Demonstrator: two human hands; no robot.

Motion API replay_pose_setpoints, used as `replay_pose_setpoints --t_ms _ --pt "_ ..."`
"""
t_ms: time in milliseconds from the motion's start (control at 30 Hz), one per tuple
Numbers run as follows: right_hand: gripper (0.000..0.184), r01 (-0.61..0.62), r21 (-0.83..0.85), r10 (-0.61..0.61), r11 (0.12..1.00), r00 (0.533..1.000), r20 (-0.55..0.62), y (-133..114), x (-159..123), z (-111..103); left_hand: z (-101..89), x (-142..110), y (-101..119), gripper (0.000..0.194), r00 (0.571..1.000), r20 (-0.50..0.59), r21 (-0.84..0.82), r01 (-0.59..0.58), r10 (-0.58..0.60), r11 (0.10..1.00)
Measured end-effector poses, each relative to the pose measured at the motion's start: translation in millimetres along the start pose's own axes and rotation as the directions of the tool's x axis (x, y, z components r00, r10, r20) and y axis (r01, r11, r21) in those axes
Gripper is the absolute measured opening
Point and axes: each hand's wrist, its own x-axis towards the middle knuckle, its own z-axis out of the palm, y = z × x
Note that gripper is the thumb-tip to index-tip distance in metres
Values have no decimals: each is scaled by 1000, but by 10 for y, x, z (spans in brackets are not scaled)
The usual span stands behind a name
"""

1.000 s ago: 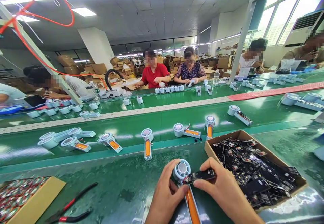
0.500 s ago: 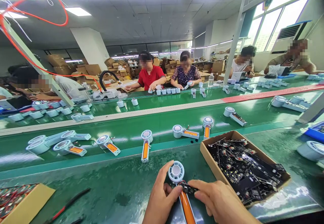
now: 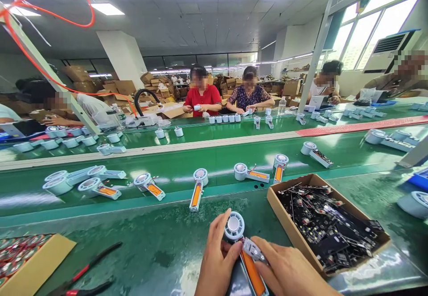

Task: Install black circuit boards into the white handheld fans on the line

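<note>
A light-blue handheld fan body [image 3: 234, 226] lies on the green bench, its round head away from me and its handle toward me. An orange strip [image 3: 253, 273] fills the open handle. My left hand [image 3: 216, 256] is closed around the fan body's neck, with the thumb near the wires. Between the fingers of my right hand [image 3: 282, 262] is a small circuit board [image 3: 253, 249], tilted over the upper end of the handle. Its face shines grey in the light. The wire ends at the neck are partly hidden by my fingers.
A cardboard box [image 3: 272, 200] of black circuit boards stands to the right. Pliers [image 3: 82, 271] and a carton [image 3: 50, 265] of wired round parts lie left. More fan bodies [image 3: 200, 177] line the belt ahead. Co-workers [image 3: 202, 95] sit across the line.
My right hand has drawn the circuit board closer over the handle and turned it, so its face now looks grey. The left hand keeps its hold. The view has shifted slightly.
</note>
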Motion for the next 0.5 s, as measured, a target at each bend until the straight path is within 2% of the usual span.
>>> replay_pose_setpoints --t_ms 33,100,167,267,333,400,500 --pt "38 -85 142 85 986 996 7 -1 -12 25 12 -8 -8 58 1000 -12 -5 -1 1 1000" --pt "43 -224 366 231 903 973 25 -10 -24 72 41 -16 -37 57 999 -48 -30 -10 8 999" --pt "38 -295 522 308 801 949 64 -22 -11 111 72 -16 -74 58 996 -90 -47 -18 14 999" --pt "39 -340 729 293 594 936 197 -25 42 158 120 -8 -103 59 991 -130 -19 -12 10 1000" --pt "42 -358 782 268 510 930 252 -10 66 181 153 0 -89 61 991 -136 -1 1 -1 1000" --pt "37 -324 763 284 559 940 191 15 67 204 183 13 -56 64 993 -100 -38 54 -58 998" --pt "30 -213 688 305 694 952 -13 50 42 283 215 47 -9 68 986 -14 -135 166 -169 977"
